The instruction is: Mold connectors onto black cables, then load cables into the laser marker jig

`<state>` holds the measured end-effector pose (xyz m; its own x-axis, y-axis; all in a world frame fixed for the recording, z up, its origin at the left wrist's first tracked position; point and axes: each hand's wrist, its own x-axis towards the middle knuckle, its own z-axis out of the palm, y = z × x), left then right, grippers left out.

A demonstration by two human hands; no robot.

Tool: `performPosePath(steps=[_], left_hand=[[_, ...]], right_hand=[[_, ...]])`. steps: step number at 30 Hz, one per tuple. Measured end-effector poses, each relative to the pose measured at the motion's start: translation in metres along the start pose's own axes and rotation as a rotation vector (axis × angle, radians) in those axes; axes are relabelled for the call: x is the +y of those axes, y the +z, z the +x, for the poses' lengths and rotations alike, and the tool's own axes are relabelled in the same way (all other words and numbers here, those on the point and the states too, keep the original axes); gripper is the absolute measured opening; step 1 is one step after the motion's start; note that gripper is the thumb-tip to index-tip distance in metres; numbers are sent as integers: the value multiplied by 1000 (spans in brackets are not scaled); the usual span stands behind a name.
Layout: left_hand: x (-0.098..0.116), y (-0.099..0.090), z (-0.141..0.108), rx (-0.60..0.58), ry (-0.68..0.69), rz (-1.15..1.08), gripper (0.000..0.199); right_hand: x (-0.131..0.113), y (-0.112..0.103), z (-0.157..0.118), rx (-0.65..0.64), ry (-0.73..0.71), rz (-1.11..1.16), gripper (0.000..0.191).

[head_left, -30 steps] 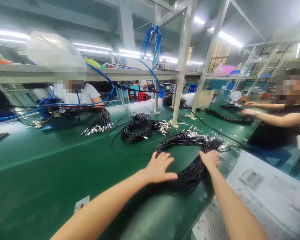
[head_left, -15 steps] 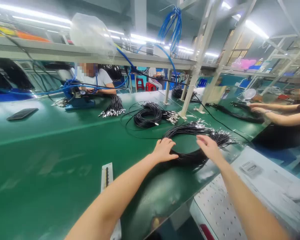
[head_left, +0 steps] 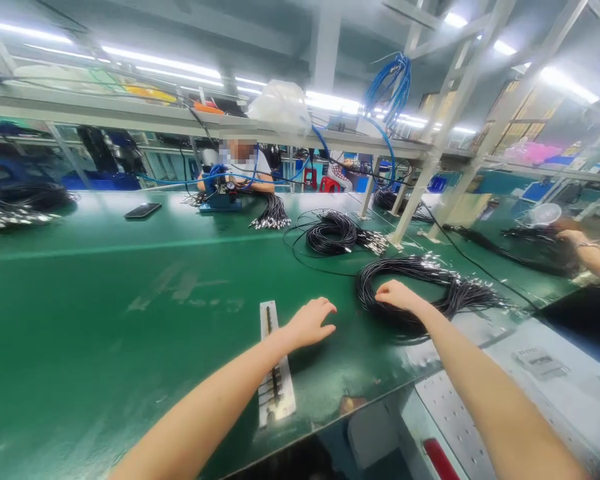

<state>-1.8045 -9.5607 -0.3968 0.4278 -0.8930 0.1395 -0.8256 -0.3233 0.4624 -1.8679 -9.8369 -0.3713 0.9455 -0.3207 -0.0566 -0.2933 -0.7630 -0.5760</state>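
Observation:
A large coil of black cables (head_left: 367, 280) with silvery ends fanned out to the right lies on the green table (head_left: 155, 320). My right hand (head_left: 400, 295) reaches over the coil, fingers closed together at its left inner side on the black cables; how many it pinches is too small to see. My left hand (head_left: 310, 323) hovers open left of the coil, thumb and fingers apart, with nothing in it. Under my left wrist lies a slotted metal strip (head_left: 283, 393) with a dark line along its middle, partly covered by the wrist.
A smaller cable coil (head_left: 325, 233) lies farther back, beside a white frame post (head_left: 413, 213). A phone (head_left: 143, 211) and a blue bench device (head_left: 220, 200) stand behind, where a co-worker sits. Another person's hands (head_left: 575, 240) work at the right. A perforated panel (head_left: 450, 413) sits at the front right.
My left hand has come off the coil and moved left, toward the metal strip. My right hand has shifted to the coil's left inner side and closed. The view has turned left.

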Motion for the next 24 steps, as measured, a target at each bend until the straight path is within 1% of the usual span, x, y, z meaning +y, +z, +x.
performPosePath(steps=[2,5,6,8,10,11,13,15,17,19,21,24], left_hand=[[0,2,-4,9,-5,-42,30],[2,8,-3,29,7,-97,27],[3,10,0,38,14,-109,27],[8,16,7,67,33,-122,27],[16,22,20,89,62,-122,29],[22,25,27,92,80,-117,29],[33,31,44,75,116,-97,31],[41,38,60,57,130,-68,34],[46,44,73,49,125,-38,37],[46,49,79,51,104,-9,37],[45,51,82,69,81,27,36],[42,51,84,133,106,95,41]], right_hand=[[-3,-7,0,116,14,103,10],[-6,-31,-2,272,22,290,17],[-6,-41,-4,301,18,350,19],[-5,-58,-11,317,10,439,22],[-3,-67,-19,293,13,483,23],[-3,-66,-23,273,18,487,24],[-4,-59,-27,228,41,464,27],[-6,-46,-26,169,82,396,28],[-9,-32,-20,101,126,286,24],[-10,-18,-11,46,156,166,20],[-10,-8,-2,15,165,88,23],[-9,-3,4,-29,148,115,21]])
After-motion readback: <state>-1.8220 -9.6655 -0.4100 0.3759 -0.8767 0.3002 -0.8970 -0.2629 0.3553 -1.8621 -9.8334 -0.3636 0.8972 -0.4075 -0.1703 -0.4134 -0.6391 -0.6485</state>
